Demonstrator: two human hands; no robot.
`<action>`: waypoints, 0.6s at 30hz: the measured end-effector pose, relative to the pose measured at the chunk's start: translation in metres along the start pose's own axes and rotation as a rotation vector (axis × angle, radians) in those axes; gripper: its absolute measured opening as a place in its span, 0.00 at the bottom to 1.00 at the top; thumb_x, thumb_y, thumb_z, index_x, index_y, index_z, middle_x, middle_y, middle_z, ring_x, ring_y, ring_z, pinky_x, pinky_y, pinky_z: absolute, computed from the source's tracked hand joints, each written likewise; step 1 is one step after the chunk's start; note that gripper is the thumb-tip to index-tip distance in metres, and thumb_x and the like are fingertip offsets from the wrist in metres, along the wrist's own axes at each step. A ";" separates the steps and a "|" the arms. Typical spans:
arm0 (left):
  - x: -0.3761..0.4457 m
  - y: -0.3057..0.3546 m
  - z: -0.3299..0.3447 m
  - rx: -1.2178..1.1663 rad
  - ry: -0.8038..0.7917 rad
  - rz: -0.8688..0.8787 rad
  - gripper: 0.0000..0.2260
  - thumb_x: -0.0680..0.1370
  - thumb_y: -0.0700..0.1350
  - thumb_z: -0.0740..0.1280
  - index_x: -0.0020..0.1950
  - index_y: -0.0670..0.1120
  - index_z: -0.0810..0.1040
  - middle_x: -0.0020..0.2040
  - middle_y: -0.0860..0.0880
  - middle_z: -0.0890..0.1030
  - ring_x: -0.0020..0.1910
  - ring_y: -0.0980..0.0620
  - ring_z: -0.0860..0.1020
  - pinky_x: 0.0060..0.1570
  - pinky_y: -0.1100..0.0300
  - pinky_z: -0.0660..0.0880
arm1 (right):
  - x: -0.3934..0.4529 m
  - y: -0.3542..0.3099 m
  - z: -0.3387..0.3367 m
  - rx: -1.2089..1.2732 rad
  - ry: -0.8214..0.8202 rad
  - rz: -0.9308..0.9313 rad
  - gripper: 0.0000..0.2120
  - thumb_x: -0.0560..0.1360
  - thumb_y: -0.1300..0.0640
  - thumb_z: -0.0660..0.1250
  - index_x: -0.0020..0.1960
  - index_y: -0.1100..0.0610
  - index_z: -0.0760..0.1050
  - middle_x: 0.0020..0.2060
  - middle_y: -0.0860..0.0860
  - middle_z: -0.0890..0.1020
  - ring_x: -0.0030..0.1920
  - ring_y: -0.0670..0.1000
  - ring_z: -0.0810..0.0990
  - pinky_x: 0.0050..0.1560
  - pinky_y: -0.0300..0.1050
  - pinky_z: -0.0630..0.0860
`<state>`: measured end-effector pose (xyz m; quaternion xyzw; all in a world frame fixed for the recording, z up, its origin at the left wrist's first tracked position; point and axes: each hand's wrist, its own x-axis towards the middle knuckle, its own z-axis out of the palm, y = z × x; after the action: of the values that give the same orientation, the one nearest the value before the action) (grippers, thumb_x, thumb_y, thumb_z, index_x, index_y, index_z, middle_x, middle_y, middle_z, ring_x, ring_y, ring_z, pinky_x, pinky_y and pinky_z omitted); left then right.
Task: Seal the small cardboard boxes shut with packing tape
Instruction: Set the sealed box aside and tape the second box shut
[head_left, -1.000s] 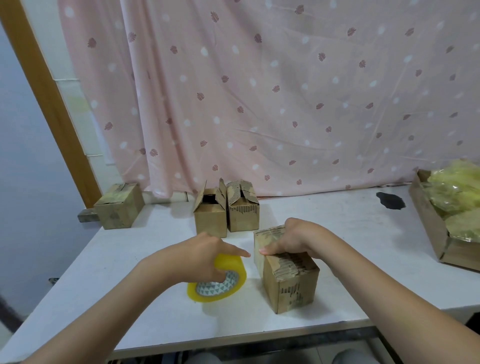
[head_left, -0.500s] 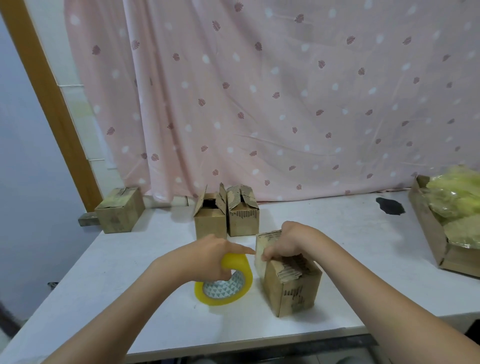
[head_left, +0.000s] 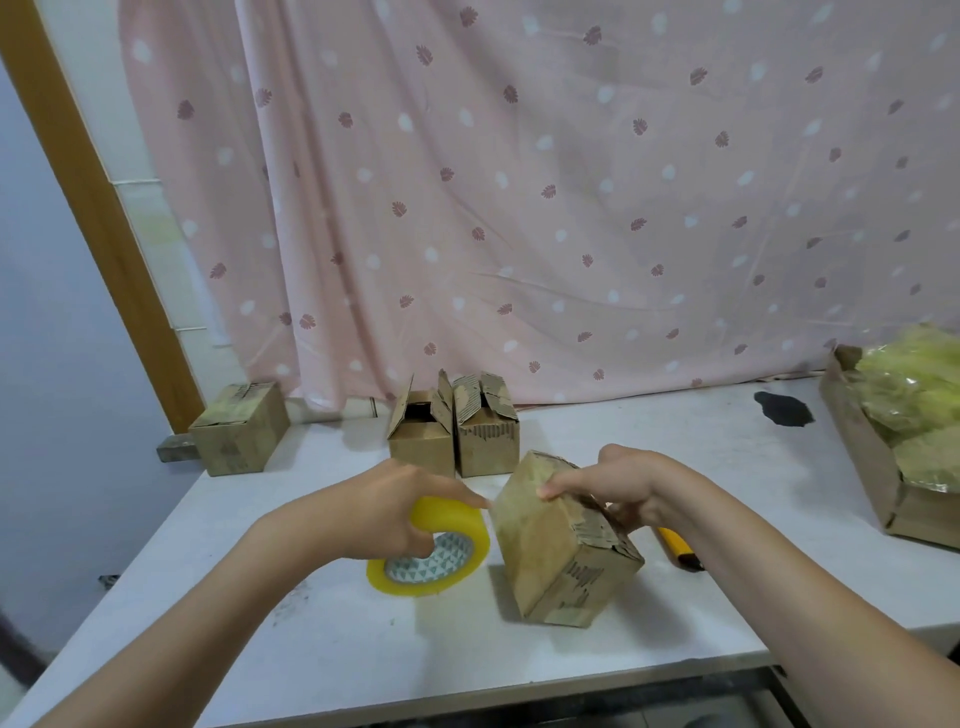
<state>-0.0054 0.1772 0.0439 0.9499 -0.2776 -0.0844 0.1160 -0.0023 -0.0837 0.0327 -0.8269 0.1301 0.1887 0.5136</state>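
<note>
Left hand (head_left: 387, 506) grip curls round the yellow tape roll (head_left: 434, 551) at 9 o'clock of the box (head_left: 558, 540); right hand (head_left: 623, 480) grip holds that box tilted on the surface (head_left: 322, 644), centre front. Risk: tape between roll and box isn't discernible, so any strip may wrinkle or lift if the tilted box slips. Two open boxes (head_left: 452, 426) wait at 12 o'clock.

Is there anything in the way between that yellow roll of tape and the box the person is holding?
Nothing visible. The left hand grips the tape roll right beside the tilted box, which the right hand holds. Only a narrow strip of bare table lies between them. The two open boxes stand farther back.
</note>
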 end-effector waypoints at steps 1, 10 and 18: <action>-0.001 0.001 0.000 0.024 -0.013 0.002 0.29 0.74 0.43 0.69 0.67 0.73 0.71 0.46 0.62 0.72 0.41 0.58 0.72 0.36 0.66 0.69 | 0.001 0.002 -0.001 0.024 -0.004 -0.003 0.27 0.65 0.51 0.80 0.53 0.60 0.70 0.47 0.57 0.80 0.42 0.56 0.81 0.46 0.52 0.82; 0.010 0.015 0.005 0.093 -0.077 0.053 0.32 0.75 0.40 0.67 0.69 0.72 0.69 0.52 0.53 0.77 0.48 0.51 0.75 0.43 0.54 0.75 | 0.003 0.020 -0.014 0.181 -0.099 0.037 0.30 0.65 0.54 0.80 0.60 0.67 0.73 0.55 0.64 0.81 0.46 0.61 0.83 0.50 0.60 0.81; 0.022 0.020 0.004 0.155 -0.113 0.063 0.32 0.74 0.40 0.67 0.69 0.73 0.68 0.44 0.43 0.78 0.38 0.53 0.72 0.36 0.53 0.71 | 0.008 0.022 -0.019 0.147 -0.115 0.030 0.27 0.68 0.53 0.77 0.59 0.68 0.74 0.47 0.62 0.81 0.42 0.60 0.82 0.46 0.54 0.82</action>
<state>0.0020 0.1485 0.0435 0.9406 -0.3190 -0.1123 0.0290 -0.0013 -0.1107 0.0190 -0.7726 0.1262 0.2335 0.5768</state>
